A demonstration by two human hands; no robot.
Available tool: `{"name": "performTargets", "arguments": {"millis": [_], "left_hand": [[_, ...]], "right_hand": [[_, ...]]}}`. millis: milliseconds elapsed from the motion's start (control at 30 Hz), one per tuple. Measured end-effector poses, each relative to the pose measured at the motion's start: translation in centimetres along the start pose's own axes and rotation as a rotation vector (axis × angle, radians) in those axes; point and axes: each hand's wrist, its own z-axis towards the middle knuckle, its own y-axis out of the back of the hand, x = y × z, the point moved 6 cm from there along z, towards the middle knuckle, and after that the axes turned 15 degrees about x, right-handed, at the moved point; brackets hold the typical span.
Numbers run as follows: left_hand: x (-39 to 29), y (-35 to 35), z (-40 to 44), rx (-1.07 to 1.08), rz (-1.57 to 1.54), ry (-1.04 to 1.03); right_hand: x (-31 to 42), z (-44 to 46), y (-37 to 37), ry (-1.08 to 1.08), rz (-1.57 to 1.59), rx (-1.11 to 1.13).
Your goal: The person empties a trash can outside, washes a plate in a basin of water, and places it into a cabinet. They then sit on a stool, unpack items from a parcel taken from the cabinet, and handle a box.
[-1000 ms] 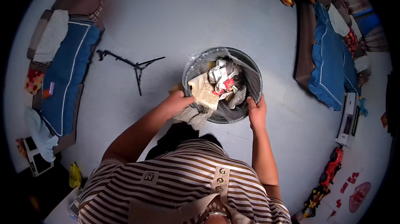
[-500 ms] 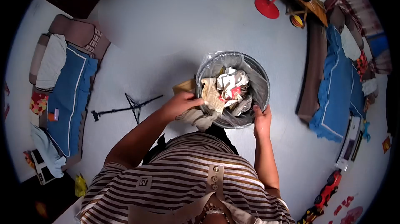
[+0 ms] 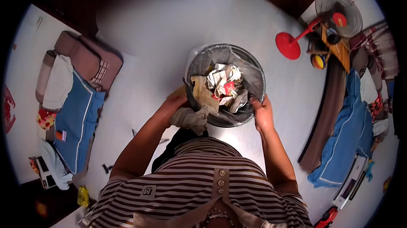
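A round dark trash can (image 3: 260, 67) is held in front of my body, its mouth facing up. A clear plastic liner (image 3: 253, 81) covers its inside and folds over the rim. Crumpled paper and wrappers (image 3: 224, 81) lie in it, with a tan piece (image 3: 205, 96) at the left. My left hand (image 3: 175, 100) grips the can's left side; its fingers are partly hidden. A wrinkled grey-beige cloth (image 3: 190, 119) hangs beside that hand, against the can. My right hand (image 3: 263, 112) is closed on the right side of the rim, thumb on top.
A red standing fan (image 3: 288, 45) is at the upper right, beside a small wooden table (image 3: 336, 50). Sofas with blue covers line the left (image 3: 74, 117) and right (image 3: 337, 137) sides. Parts of a black stand (image 3: 107, 168) show on the floor behind my left arm.
The room has shifted downward in view, bringing in more of the fan and the far wall. The can sits slightly further left and up. My arm now hides most of the black stand.
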Motion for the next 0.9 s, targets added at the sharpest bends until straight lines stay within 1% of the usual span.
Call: {"name": "performTargets", "arguments": {"millis": [67, 167, 233, 300, 367, 400, 467, 533, 567, 600, 633, 667, 700, 733, 767, 833, 900], "left_hand": [[-3.9, 0.6, 2.2, 0.032, 0.004, -0.047], [-8.3, -1.8, 5.1, 0.078, 0.087, -0.002], [-12.5, -4.4, 5.6, 0.031, 0.135, 0.219], [-13.7, -5.1, 7.4, 0.034, 0.152, 0.198], [-13.2, -4.8, 7.3, 0.026, 0.174, 0.170], [-12.6, -4.4, 7.5, 0.016, 0.177, 0.156], [-13.0, -2.3, 8.8, 0.005, 0.186, 0.147], [-16.1, -0.2, 11.9, -0.013, 0.390, 0.073], [-17.3, 1.0, 13.8, -0.013, 0.397, 0.077], [-19.0, 2.1, 14.6, -0.088, 0.514, 0.096], [-20.4, 3.3, 15.1, -0.164, 0.631, 0.117], [-21.0, 5.2, 15.9, -0.171, 0.604, 0.065], [-22.3, 5.8, 16.1, -0.186, 0.607, 0.065], [-24.0, 6.4, 16.0, -0.186, 0.525, 0.017], [-26.0, 7.1, 15.6, -0.184, 0.445, -0.031], [-29.2, 9.8, 15.9, -0.197, 0.427, -0.033], [-32.1, 12.5, 15.6, -0.206, 0.403, -0.044]], "right_hand": [[2.7, 2.7, -0.6, 0.028, 0.009, -0.017], [6.2, 5.8, 1.0, 0.049, 0.045, -0.008], [8.3, 8.2, 1.9, 0.066, 0.099, -0.021], [9.7, 9.9, 2.9, 0.055, 0.123, -0.050], [9.5, 9.9, 2.6, 0.049, 0.152, -0.067], [9.9, 9.7, 2.6, 0.072, 0.147, -0.115], [10.2, 10.6, 2.6, 0.126, 0.124, -0.210], [10.4, 14.4, 4.8, 0.134, 0.151, -0.254], [10.2, 16.3, 6.3, 0.140, 0.171, -0.294], [10.0, 17.8, 6.9, 0.168, 0.291, -0.332], [9.1, 19.5, 8.1, 0.181, 0.324, -0.341], [8.1, 20.7, 9.0, 0.150, 0.342, -0.355], [8.1, 22.0, 9.2, 0.121, 0.353, -0.364], [8.0, 23.2, 8.8, 0.122, 0.402, -0.425], [8.4, 25.1, 8.0, 0.119, 0.410, -0.413], [9.1, 27.8, 6.1, 0.148, 0.378, -0.439], [9.1, 30.9, 3.6, 0.128, 0.369, -0.452]]}}
